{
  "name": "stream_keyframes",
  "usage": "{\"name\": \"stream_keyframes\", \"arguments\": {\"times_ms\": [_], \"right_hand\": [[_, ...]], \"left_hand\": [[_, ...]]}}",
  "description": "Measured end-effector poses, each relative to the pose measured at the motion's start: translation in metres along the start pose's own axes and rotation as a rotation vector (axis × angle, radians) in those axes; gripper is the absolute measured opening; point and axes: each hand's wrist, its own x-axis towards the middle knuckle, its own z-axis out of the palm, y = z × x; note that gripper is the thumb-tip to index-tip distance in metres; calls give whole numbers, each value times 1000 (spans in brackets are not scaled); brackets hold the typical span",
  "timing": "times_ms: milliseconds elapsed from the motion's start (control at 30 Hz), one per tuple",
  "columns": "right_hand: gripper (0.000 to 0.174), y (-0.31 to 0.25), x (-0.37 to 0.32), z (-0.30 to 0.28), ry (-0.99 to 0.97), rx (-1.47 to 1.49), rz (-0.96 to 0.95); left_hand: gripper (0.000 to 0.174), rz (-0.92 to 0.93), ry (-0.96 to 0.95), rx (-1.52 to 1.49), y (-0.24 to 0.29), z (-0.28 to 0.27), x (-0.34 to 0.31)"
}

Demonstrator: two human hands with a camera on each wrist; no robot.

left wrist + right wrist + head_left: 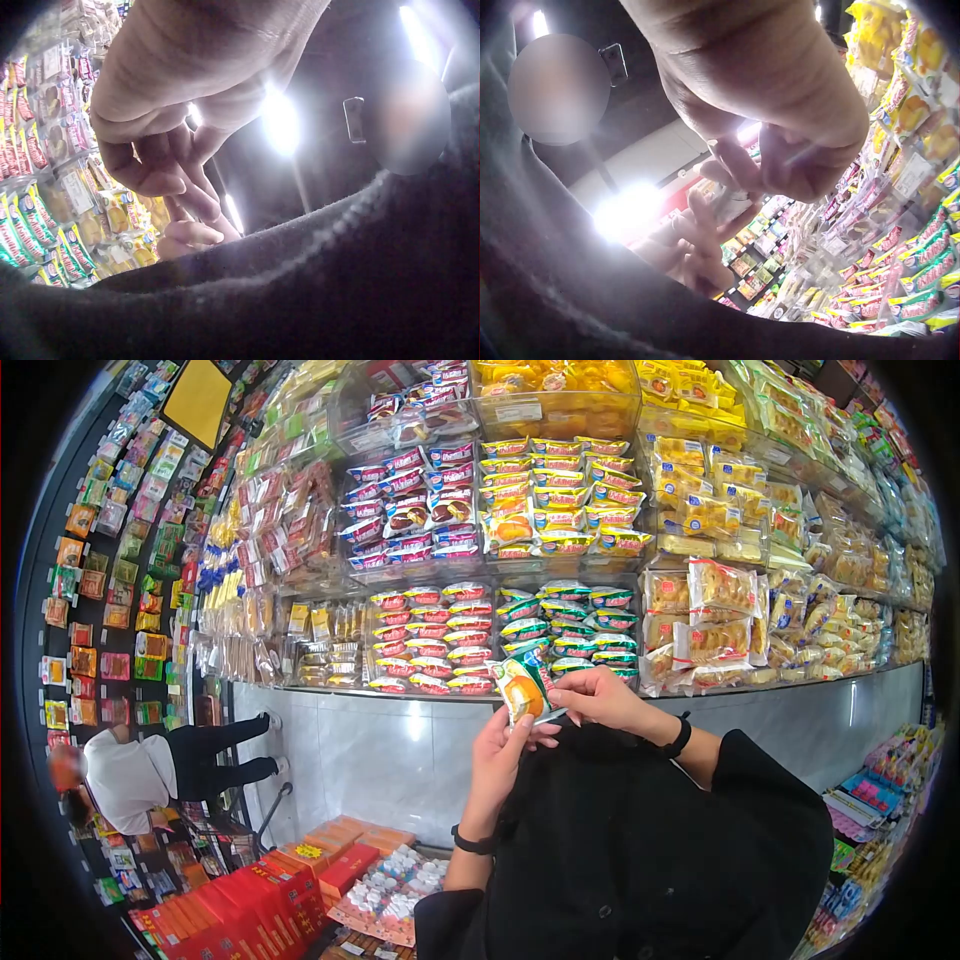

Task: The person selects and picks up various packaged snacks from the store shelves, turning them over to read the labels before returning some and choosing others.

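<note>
A packaged bun (524,692) in a green and white wrapper with a golden bun on its front is held up before the lowest shelf row. Its bottom edge is pinched by my left hand (496,752), thumb in front and fingers behind. At the packet's right edge, my right hand (602,700) pinches the wrapper between thumb and fingers. In the left wrist view, the left hand (202,97) has its fingers bent, with the other hand's fingertips close by. The right hand (772,97) curls inward in the right wrist view; the packet is mostly hidden there.
Matching green packets (568,622) fill the bin behind, beside red-and-white packets (430,635). Purple packets (410,500) and yellow packets (560,495) sit above. A person in a white top (130,780) stands at the left near a cart. Red boxes (240,905) are stacked at lower left.
</note>
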Motion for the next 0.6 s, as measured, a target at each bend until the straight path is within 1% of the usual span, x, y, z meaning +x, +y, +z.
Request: {"name": "stream_keyframes", "arguments": {"times_ms": [133, 267, 333, 367, 433, 467, 567, 600], "right_hand": [[27, -3, -1, -5, -41, -19, 81], [32, -1, 5, -9, -29, -141, -59], [34, -4, 8, -11, -15, -154, -116], [34, -4, 11, -13, -15, -173, -108], [35, -2, 19, -17, -19, -211, -91], [31, -4, 22, -17, 1, -194, -96], [37, -18, 41, -22, 71, -243, -201], [35, -29, 42, -26, 200, -448, -201]], "left_hand": [[40, 6, 0, 4, -2, -2, 0], [41, -28, -6, 33, -4, -5, 1], [42, 27, 13, 74, -16, -3, 4], [43, 55, 24, 94, -20, -2, 5], [45, 48, 44, 155, -19, -1, 4], [46, 45, 57, 185, -18, -2, 4], [45, 138, 127, 244, -24, -9, -1], [45, 151, 133, 261, -21, -12, -4]]}}
